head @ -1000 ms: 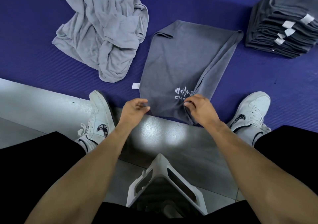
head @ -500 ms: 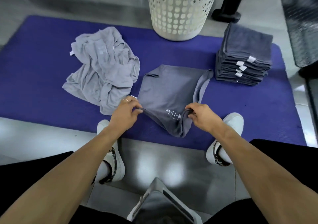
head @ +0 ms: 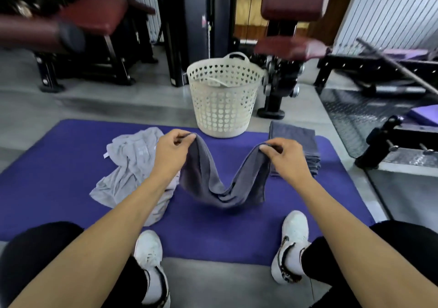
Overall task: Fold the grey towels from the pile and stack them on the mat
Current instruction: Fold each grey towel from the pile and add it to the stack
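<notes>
Dark grey towel [head: 221, 184] lifted off the purple mat [head: 59, 177], sagging in a deep fold between two hands, lowest part close to the mat or brushing it; hard to tell which. Left hand [head: 171, 152] at the towel's left top corner, fingers [head: 187, 137] curled and pinching the cloth. Right hand [head: 284, 157] at the right top corner, fingers pinching likewise. Printed mark on the towel hidden in the folds.

Left on the mat, a crumpled pile of lighter grey towels [head: 129, 165], near edge covered by the left forearm, a small white tag at its left side. Far right on the mat, a stack of folded dark towels [head: 295, 137], mostly hidden behind the right hand, so its height unclear. White perforated basket [head: 224, 99] at the mat's far edge, base just overlapping it; contents not visible.

Two white shoes [head: 294, 243] at the mat's near edge, black trousers cut off by the bottom of the view. Gym benches and machine frames beyond, blurred and cropped at the top.
</notes>
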Motion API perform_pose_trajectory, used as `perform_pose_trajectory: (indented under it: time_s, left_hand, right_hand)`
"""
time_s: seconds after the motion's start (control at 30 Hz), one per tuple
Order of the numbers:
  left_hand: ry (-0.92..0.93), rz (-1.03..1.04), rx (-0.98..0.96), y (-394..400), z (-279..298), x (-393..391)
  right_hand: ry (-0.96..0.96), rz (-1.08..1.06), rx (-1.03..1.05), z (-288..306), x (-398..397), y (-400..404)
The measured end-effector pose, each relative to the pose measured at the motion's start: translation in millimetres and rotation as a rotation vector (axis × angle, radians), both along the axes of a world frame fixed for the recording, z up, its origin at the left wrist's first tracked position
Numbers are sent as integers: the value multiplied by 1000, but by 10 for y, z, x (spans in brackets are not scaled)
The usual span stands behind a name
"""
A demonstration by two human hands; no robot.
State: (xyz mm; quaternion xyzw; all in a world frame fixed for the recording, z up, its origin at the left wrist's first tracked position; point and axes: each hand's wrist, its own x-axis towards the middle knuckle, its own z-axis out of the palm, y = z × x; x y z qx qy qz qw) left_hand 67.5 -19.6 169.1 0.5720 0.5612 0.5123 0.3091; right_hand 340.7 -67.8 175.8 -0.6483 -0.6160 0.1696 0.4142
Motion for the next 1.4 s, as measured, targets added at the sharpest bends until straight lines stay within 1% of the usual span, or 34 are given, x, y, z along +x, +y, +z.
perform_pose_trajectory:
  time_s: [0.07,0.17,0.23,0.27,0.33,0.43,0.47,0.57,0.63,0.73,0.8,0.9,0.97,1.07,1.17,1.23,1.33,1.4]
  left_hand:
    - [-8,38,7,-12,220,10]
    - [78,33,-33,-33,461,-22]
    - [95,63,-17,-52,599,-67]
    - [147,54,-29,-59,662,-82]
    - [243,28,-88,-61,734,-112]
    - [199,28,-122,66,714,-107]
    - [209,30,-147,120,687,-83]
    - [341,-15,-284,357,521,24]
    - [379,-1,-309,566,439,104]
    - [273,69,-184,884,455,249]
    - [182,65,-91,1044,526,307]
    - [56,20,-56,1149,602,316]
    - [12,-7,-60,1122,595,286]
    - [1,-23,-72,1031,457,183]
    - [43,-17,-116,865,155,33]
    - [82,-23,-185,690,-170,-70]
    - [167,-64,-359,361,-736,-196]
    - [181,-60,-433,128,-1048,-248]
  right_hand:
    - [1,-33,44,265,1,-46]
    - [-51,-67,44,526,14,-104]
    - [-15,-117,49,639,55,-123]
    - [-8,-136,31,671,84,-127]
    - [-41,-142,-37,681,134,-120]
    - [-54,-172,-106,619,212,-46]
    - [-55,-173,-131,580,234,-7]
    - [-56,-171,-208,416,301,162]
    - [-19,-180,-222,340,348,304]
    - [53,-224,-132,333,416,544]
    - [87,-202,-38,411,440,664]
    - [130,-164,32,492,427,782]
    - [169,-149,25,454,401,809]
    - [186,-135,-35,321,339,749]
    - [128,-103,-123,104,301,545]
    - [110,-78,-218,-123,313,357]
    - [55,-50,-353,-559,350,36]
    - [33,-39,-444,-836,370,-174]
